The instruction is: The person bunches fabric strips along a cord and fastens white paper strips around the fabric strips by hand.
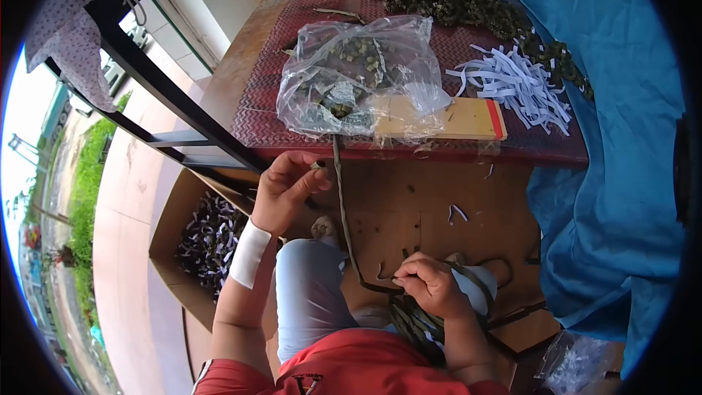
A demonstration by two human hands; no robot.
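My left hand (296,179), raised just below the table's front edge, pinches a small rolled green piece (317,165) between thumb and fingers. A long dark green strip (341,205) hangs from the table edge beside that hand and runs down toward my lap. Lower right, over my knee, the fingers of my right hand (428,284) are pinched together at the strip's lower end. Below the right hand a bundle of dark green strips (413,322) lies across my lap. A white band wraps my left wrist.
On the red mat (263,110) are a clear plastic bag (358,73) of green pieces, a yellow board (439,118), white paper strips (515,84) and dried dark leaves (453,0). Lower left stands a cardboard box (167,256) of small rolls. Blue cloth (614,175) hangs right.
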